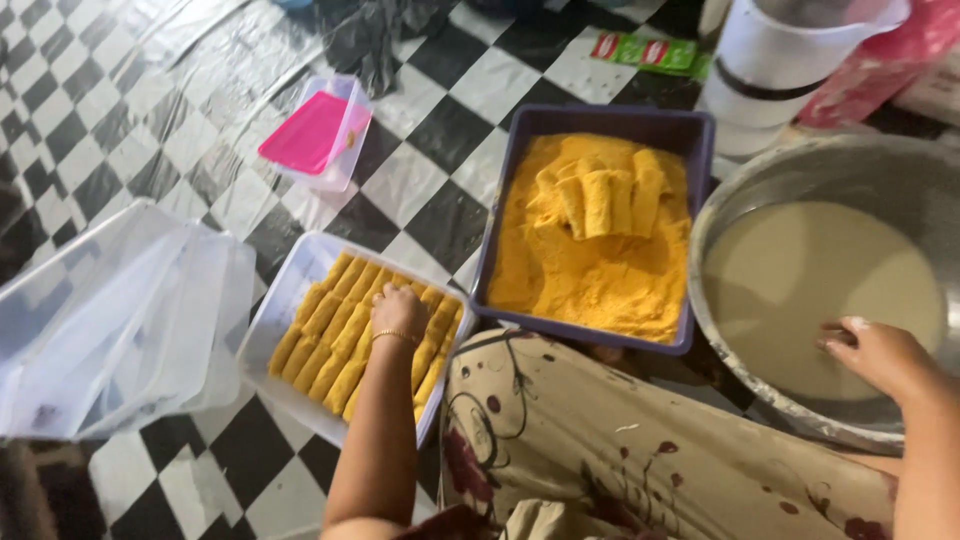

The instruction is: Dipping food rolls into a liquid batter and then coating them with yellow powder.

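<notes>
Far to the left of our left hand, clear lids (120, 320) are lying stacked on the checkered floor (440, 150), and beyond them, up and away from that hand, a small tub (335, 160) is sitting with a pink lid (305, 132) resting across it. Our left hand (397, 310) is reaching down into the white tray (283, 290), its fingers curled narrow and pressing on the breaded rolls (330, 335) that are lying in tight rows under and around it; whether it is gripping one, we cannot tell. Just right of that hand, between our two hands, the purple tray (600, 122) is holding orange crumbs (590, 280), with a few coated rolls (600, 200) lying side by side at its far end. Our patterned skirt (600, 450) is spreading below it, near our wrists. Our right hand (880, 355) is resting at the near rim of the metal bowl (800, 175), fingers loosely bent and smeared with pale batter (800, 280), holding nothing we can see. Beyond that hand, a white bucket (780, 70) is standing, with a green packet (650, 52) just to its left.
</notes>
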